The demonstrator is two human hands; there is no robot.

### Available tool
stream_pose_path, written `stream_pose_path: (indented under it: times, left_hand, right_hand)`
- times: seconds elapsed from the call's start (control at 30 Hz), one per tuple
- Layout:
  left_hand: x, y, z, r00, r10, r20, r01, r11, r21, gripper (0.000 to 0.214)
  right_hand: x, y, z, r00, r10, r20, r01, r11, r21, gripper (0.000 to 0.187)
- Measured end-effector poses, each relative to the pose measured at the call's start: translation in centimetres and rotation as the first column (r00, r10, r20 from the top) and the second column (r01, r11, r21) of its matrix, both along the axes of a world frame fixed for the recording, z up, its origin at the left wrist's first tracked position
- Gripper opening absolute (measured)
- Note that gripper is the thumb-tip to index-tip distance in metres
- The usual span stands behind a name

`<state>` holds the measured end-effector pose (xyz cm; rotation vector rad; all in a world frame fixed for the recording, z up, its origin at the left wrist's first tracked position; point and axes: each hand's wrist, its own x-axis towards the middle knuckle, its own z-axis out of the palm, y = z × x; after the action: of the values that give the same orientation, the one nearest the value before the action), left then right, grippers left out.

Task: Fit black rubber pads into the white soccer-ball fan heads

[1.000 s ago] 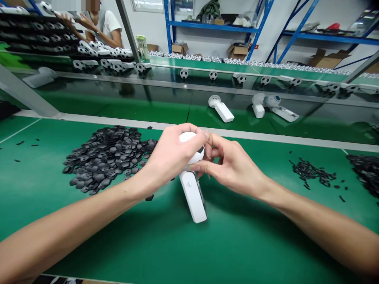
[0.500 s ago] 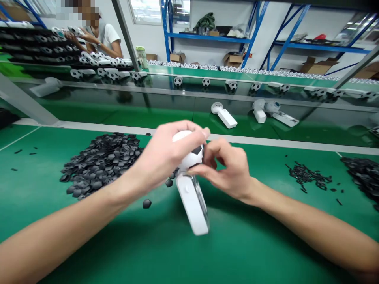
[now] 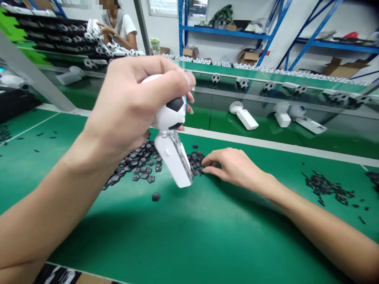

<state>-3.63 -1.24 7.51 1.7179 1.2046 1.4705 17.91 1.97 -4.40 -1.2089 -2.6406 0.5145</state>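
My left hand (image 3: 127, 94) is closed around the ball-shaped head of a white handheld fan (image 3: 173, 157), lifted above the table. Its head carries a black-and-white football pattern, partly hidden by my fingers, and the white handle hangs down and to the right with a clear edge piece along it. My right hand (image 3: 227, 163) is low over the table, thumb and fingertips slightly apart at the right edge of a pile of black pentagon pieces (image 3: 145, 159). No piece shows clearly in its fingers. One single black pentagon piece (image 3: 155, 196) lies in front of the pile.
Small black strips (image 3: 325, 187) lie in a heap at the right. Beyond the table's pale edge, a white fan (image 3: 244, 115) and other white fans (image 3: 299, 114) lie on a green belt. Football-patterned heads line a ledge behind. A co-worker (image 3: 124, 29) handles similar parts at the back left.
My right hand has left the fan and moved down to the black pieces. My left hand has raised the fan up and to the left. The view has shifted slightly.
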Motion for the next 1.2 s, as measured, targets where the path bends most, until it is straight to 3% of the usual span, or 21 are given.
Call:
stream_pose_path:
  times: [0.27, 0.37, 0.47, 0.57, 0.67, 0.83, 0.93, 1.03, 1.2]
  left_hand:
    - [0.2, -0.2, -0.6, 0.997, -0.077, 0.025, 0.078, 0.996, -0.034, 0.015]
    - [0.3, -0.5, -1.3, 0.988, -0.151, 0.025, 0.152, 0.986, -0.068, 0.013]
    - [0.8, -1.1, -2.6, 0.968, -0.248, 0.029, 0.250, 0.956, -0.153, 0.013]
    - [2.0, -2.0, -4.4, 0.937, -0.347, 0.049, 0.349, 0.916, -0.195, 0.012]
    - [3.3, -2.7, -5.8, 0.942, -0.333, 0.030, 0.334, 0.936, -0.110, 0.019]
    - [3.8, -3.0, -6.3, 0.924, -0.382, -0.008, 0.382, 0.924, -0.030, 0.020]
    - [3.3, -2.3, -5.9, 0.913, -0.400, 0.077, 0.407, 0.889, -0.209, 0.017]
    - [2.6, -1.2, -5.6, 0.895, -0.407, 0.183, 0.446, 0.805, -0.390, 0.025]
    - [1.9, 0.8, -6.0, 0.854, -0.421, 0.306, 0.520, 0.721, -0.458, 0.039]
  right_hand:
    - [-1.4, -0.8, -1.0, 1.000, -0.021, 0.020, 0.020, 0.999, 0.040, 0.007]
    - [-1.0, -0.5, -1.7, 0.998, -0.007, -0.055, 0.008, 1.000, 0.010, 0.011]
    - [0.5, 0.9, -2.0, 0.975, -0.016, -0.223, 0.029, 0.998, 0.057, 0.013]
    - [2.3, 2.4, -1.1, 0.932, -0.040, -0.360, 0.070, 0.995, 0.070, 0.009]
    - [3.3, 2.7, 0.5, 0.898, -0.113, -0.424, 0.138, 0.990, 0.028, 0.019]
    - [3.0, 2.0, 1.9, 0.880, -0.222, -0.421, 0.193, 0.975, -0.110, 0.029]
    - [2.7, 1.5, 2.5, 0.865, -0.256, -0.432, 0.175, 0.960, -0.217, 0.036]
    - [2.3, 0.7, 3.5, 0.860, -0.216, -0.462, 0.107, 0.962, -0.252, 0.032]
    - [1.4, 0.0, 4.5, 0.863, -0.198, -0.466, 0.082, 0.963, -0.257, 0.023]
